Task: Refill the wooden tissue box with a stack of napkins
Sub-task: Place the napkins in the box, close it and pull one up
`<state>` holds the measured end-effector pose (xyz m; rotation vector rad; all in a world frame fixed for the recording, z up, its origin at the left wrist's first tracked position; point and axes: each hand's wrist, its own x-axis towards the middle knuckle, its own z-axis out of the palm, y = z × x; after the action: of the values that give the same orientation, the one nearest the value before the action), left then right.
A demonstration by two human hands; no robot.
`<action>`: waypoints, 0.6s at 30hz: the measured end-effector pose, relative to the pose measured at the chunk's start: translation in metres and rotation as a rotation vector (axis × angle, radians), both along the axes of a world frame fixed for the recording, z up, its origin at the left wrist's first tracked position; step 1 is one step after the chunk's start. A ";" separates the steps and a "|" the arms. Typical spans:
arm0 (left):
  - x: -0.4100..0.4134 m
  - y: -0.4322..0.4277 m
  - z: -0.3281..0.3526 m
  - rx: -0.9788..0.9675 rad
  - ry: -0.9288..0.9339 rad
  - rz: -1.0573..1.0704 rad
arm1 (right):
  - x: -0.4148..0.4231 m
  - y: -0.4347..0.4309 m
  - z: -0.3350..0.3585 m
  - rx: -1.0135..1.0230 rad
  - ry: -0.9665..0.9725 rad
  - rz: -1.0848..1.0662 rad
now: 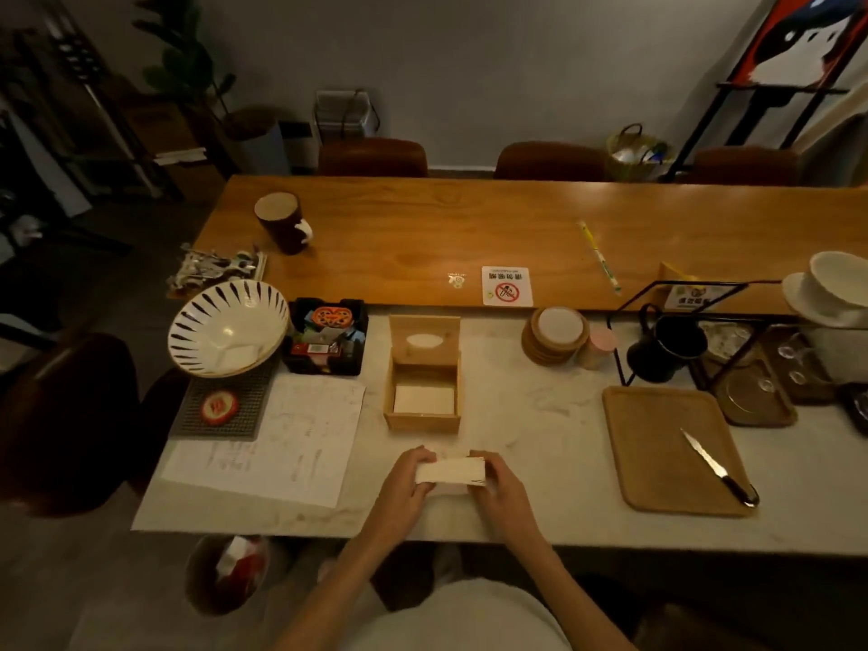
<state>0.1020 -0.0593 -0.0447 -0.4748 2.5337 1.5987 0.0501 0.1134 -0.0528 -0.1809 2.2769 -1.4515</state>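
Napkin stack: a pale, squared stack of napkins sits at lower centre of the frame, just over the pale worktop.
Grip: the left hand and right hand each clasp one short end, fingers curled round it.
Box: the wooden tissue box stands just above the hands in the frame, with its lid tipped up and a low pale layer inside.
Handling: the stack is probably light, soft and loose. Sheets may fan or slide, so an even squeeze at both ends should keep it square.
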 end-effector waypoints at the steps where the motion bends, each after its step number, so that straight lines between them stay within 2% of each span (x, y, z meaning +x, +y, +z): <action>1: 0.001 -0.001 -0.004 0.022 -0.015 0.001 | 0.000 0.000 -0.003 0.004 -0.014 -0.002; 9: 0.008 -0.007 -0.014 0.189 -0.082 0.003 | 0.006 -0.006 0.004 -0.033 -0.149 0.016; 18: 0.006 0.019 -0.014 0.321 -0.126 0.144 | 0.008 -0.015 0.002 -0.117 -0.262 0.023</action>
<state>0.1077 -0.0406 -0.0584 -0.7051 2.1403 1.9127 0.0577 0.0979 -0.0509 -0.0474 1.9774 -1.5014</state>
